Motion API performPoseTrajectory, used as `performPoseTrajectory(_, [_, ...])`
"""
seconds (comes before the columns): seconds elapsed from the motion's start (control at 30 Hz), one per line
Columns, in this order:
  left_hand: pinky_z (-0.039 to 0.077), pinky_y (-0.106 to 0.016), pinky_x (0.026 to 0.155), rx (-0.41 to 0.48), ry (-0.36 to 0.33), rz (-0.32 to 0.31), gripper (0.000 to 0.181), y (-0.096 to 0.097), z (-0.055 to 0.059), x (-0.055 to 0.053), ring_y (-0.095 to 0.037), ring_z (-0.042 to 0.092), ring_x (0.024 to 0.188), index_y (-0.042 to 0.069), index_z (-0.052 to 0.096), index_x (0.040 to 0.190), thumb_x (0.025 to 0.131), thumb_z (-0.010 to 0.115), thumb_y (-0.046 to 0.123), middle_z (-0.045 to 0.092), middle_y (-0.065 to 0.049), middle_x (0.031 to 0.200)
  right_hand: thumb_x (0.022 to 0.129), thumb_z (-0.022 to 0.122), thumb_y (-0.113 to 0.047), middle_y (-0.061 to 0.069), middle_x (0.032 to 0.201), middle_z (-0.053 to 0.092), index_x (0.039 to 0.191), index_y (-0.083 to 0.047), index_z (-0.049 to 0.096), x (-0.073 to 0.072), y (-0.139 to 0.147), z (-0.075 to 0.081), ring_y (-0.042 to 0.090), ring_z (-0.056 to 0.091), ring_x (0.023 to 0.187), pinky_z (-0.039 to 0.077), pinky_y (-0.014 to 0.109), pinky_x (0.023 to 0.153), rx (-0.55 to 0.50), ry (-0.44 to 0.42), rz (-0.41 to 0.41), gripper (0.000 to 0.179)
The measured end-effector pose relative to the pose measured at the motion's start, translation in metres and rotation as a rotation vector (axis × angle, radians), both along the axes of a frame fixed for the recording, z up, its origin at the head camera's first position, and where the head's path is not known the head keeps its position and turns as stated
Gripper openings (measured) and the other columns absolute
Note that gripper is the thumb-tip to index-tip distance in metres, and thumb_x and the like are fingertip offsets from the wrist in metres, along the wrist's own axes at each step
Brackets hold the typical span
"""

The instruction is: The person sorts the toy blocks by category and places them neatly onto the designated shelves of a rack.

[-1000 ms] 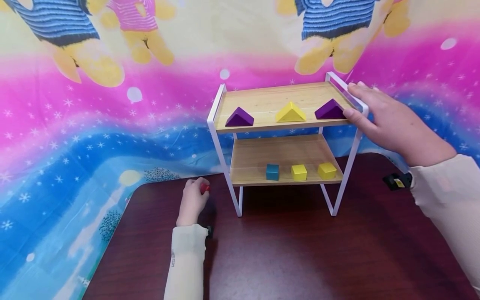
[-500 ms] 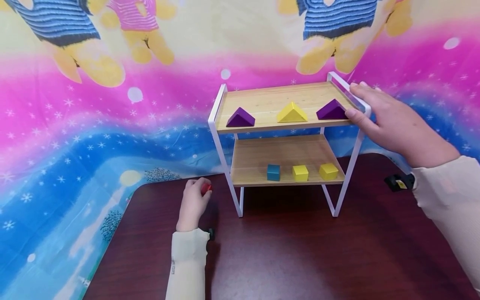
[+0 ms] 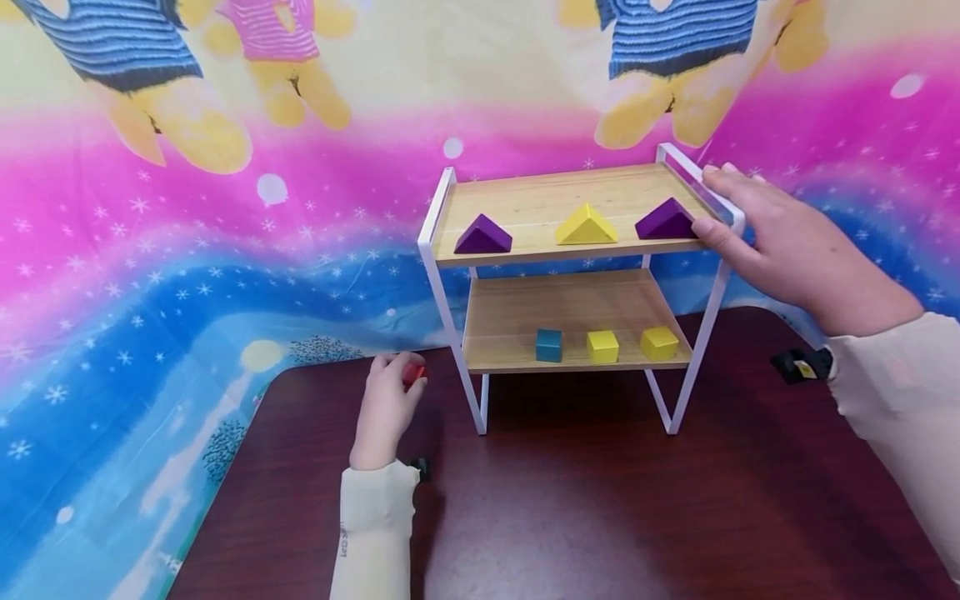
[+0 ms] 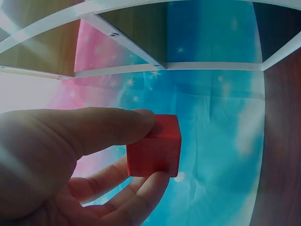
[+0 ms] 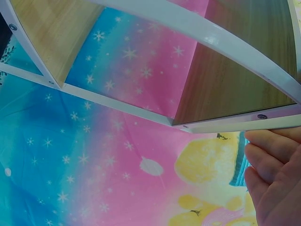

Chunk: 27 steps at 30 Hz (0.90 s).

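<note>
My left hand (image 3: pixel 384 412) pinches a red cube (image 4: pixel 154 150) between the thumb and fingers, left of a small two-tier shelf rack with a white frame (image 3: pixel 452 321). In the head view the fingers partly cover the cube. My right hand (image 3: pixel 795 250) rests with extended fingers on the rack's right top rail, the thumb right at a purple triangular block (image 3: pixel 666 220). Along the front of the upper board (image 3: pixel 540 187) also stand a yellow triangular block (image 3: pixel 587 227) and another purple triangular block (image 3: pixel 483 235).
On the lower board (image 3: pixel 517 304) sit a blue cube (image 3: pixel 548 345), a yellow cube (image 3: pixel 602 347) and a second yellow cube (image 3: pixel 659 342). The rack stands on a dark wooden table (image 3: pixel 570 508). Behind it hangs a colourful printed cloth (image 3: pixel 300 233).
The left wrist and cuff have drifted slightly toward the body, with the red cube still pinched left of the rack. The right hand stays on the rail, and the blocks stay put.
</note>
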<state>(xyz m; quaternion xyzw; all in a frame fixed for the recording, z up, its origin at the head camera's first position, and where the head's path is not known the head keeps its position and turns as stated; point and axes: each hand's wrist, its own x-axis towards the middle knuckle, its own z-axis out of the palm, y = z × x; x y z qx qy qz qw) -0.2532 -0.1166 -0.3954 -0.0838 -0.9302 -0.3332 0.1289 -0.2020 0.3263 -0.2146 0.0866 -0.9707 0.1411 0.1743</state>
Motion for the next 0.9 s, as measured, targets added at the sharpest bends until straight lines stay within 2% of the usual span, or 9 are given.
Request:
performPoseTrajectory(0.27, [0.055,-0.049,0.087,0.009,0.021,0.004,0.028,0.002,0.007,0.007,-0.035,0.059,0.105,0.008,0.069,0.123,0.094,0.072,0.01,0.056,-0.02,0.123,0.106,0.046,-0.043,0.02,0.168,0.011,0.164,-0.021,0.013,0.002,0.002,0.0,0.047,0.011,0.152,0.028,0.08,0.1,-0.009,0.012,0.013,0.07])
performPoseTrajectory(0.47, [0.056,-0.047,0.083,0.017,0.029,0.004,0.029,0.004,0.011,0.011,-0.032,0.06,0.098,0.009,0.069,0.123,0.094,0.073,0.012,0.056,-0.019,0.122,0.106,0.047,-0.041,0.02,0.168,0.011,0.164,-0.021,0.012,0.001,0.003,0.001,0.047,0.012,0.151,0.031,0.081,0.097,-0.001,0.011,0.024,0.07])
performPoseTrajectory(0.9, [0.057,-0.046,0.087,0.028,0.044,0.008,0.032,0.008,0.026,0.027,-0.032,0.061,0.106,0.012,0.069,0.125,0.093,0.075,0.017,0.055,-0.016,0.123,0.106,0.047,-0.041,0.02,0.168,0.01,0.164,-0.019,0.012,0.0,0.002,0.0,0.048,0.012,0.151,0.034,0.081,0.094,0.001,0.007,0.025,0.071])
